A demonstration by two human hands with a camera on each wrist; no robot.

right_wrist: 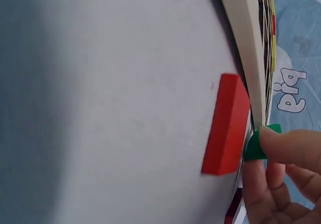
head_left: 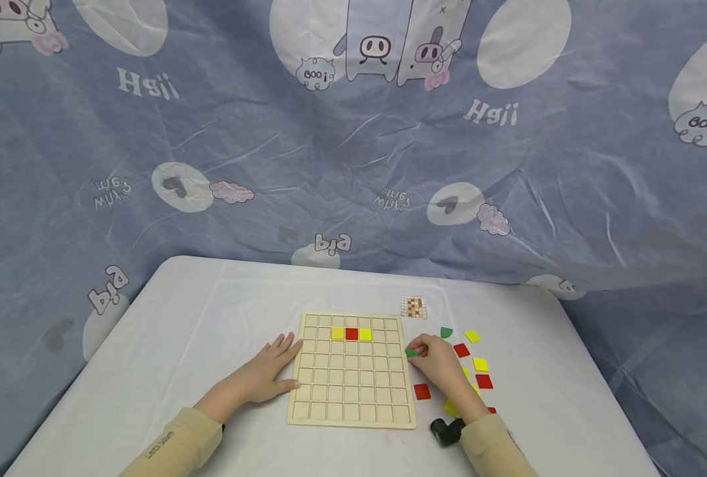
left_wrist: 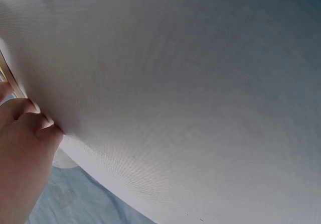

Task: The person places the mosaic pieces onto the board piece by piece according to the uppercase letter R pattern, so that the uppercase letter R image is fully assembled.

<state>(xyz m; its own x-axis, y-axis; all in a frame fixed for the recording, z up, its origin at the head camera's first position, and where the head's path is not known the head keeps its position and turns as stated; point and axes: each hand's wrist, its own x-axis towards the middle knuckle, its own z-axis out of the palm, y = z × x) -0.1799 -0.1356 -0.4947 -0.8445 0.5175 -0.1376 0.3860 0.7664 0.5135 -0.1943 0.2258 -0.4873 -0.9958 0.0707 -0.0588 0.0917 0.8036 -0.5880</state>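
A wooden grid board (head_left: 329, 392) lies on the white table, with a yellow tile (head_left: 338, 333), a red tile (head_left: 351, 334) and another yellow tile (head_left: 365, 334) side by side in its second row from the back. My left hand (head_left: 264, 375) rests at the board's left edge, fingers spread and fairly straight. Beside the right edge, my right hand (head_left: 436, 361) pinches a green quarter-round piece (right_wrist: 255, 147) between thumb and fingers. In the right wrist view, a red square block (right_wrist: 226, 126) lies on the table near the board's side.
A small pattern card (head_left: 413, 307) sits behind the board's back right corner. Right of the board lie another green piece (head_left: 446, 332) and several loose red and yellow tiles, some partly hidden by the right arm. A black object (head_left: 446, 432) is near the right sleeve.
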